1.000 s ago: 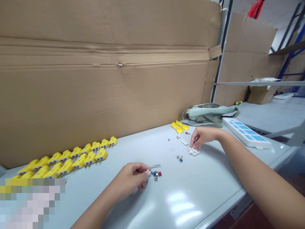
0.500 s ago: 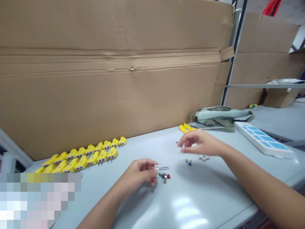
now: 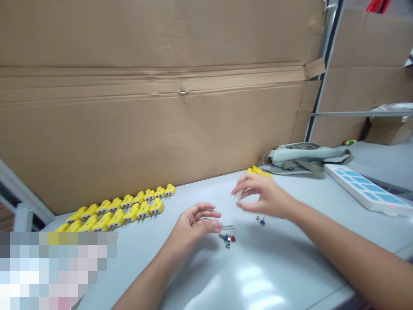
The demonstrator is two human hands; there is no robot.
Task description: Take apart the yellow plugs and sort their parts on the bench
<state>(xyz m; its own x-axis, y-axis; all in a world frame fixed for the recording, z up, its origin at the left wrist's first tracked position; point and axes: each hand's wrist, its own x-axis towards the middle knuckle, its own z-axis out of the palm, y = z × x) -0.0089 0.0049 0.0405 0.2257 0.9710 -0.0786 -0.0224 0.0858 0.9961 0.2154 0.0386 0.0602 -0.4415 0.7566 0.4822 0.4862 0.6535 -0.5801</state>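
Observation:
My left hand (image 3: 193, 221) rests on the grey table (image 3: 277, 275) with its fingers apart and loosely curled; nothing shows in it. Just right of its fingertips lie a thin metal pin (image 3: 227, 227) and a small cluster of blue, red and metal parts (image 3: 228, 238). My right hand (image 3: 263, 197) hovers a little further right and back, its fingers curved and smeared by motion, so I cannot see whether it holds anything. A tiny blue-and-metal part (image 3: 260, 221) lies just below it.
Two rows of yellow plugs (image 3: 129, 209) line the table's back left, and a few more yellow plugs (image 3: 258, 171) sit behind my right hand. A grey bag (image 3: 303, 156) and a white power strip with blue sockets (image 3: 368, 189) lie at the right. A cardboard wall (image 3: 145, 107) backs the table.
My left hand has opened and the white piece it pinched is no longer in sight. My right hand left the white pieces and moved left toward my left hand. The view shifted left.

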